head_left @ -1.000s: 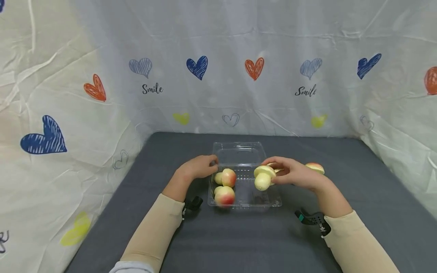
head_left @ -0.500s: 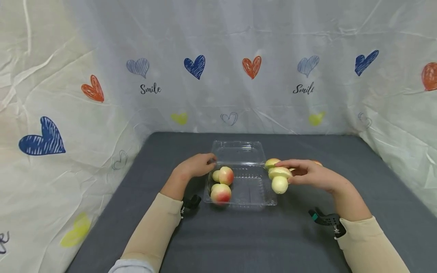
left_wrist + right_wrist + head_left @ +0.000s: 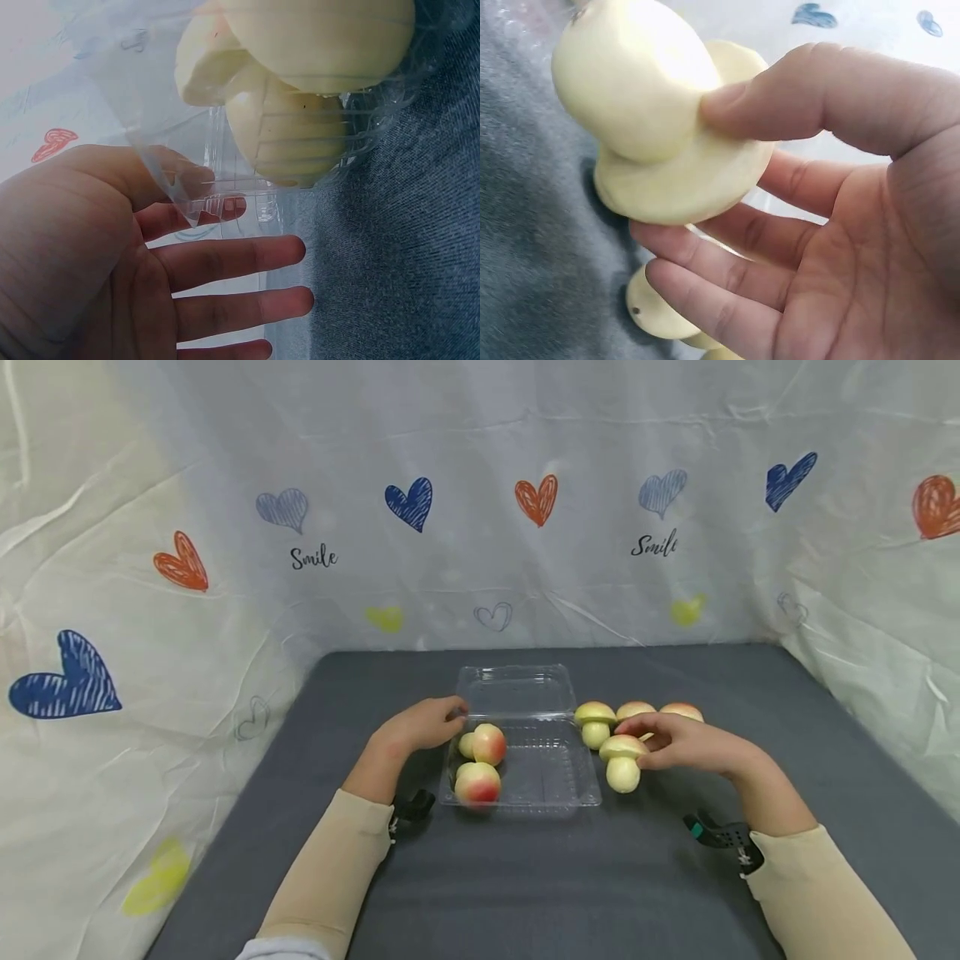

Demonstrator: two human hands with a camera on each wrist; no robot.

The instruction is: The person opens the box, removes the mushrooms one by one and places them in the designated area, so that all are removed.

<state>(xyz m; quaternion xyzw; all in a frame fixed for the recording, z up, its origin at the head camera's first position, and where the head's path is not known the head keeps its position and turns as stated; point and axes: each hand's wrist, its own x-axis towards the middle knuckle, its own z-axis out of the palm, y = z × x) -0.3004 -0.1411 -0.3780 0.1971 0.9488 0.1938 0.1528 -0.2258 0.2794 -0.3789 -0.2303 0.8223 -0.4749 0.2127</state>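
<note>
Mushroom (image 3: 622, 770) with a reddish cap: in the head view your right hand (image 3: 678, 745) pinches it, just right of the clear container (image 3: 543, 772). Three more mushrooms (image 3: 596, 735) lie close beyond that hand. Your left hand (image 3: 420, 725) is at the container's left side, near two mushrooms (image 3: 477, 785) inside. In the left wrist view, your thumb and forefinger pinch the container's edge, other fingers spread straight. In the right wrist view, your thumb presses where stem meets cap, fingers behind the cap.
</note>
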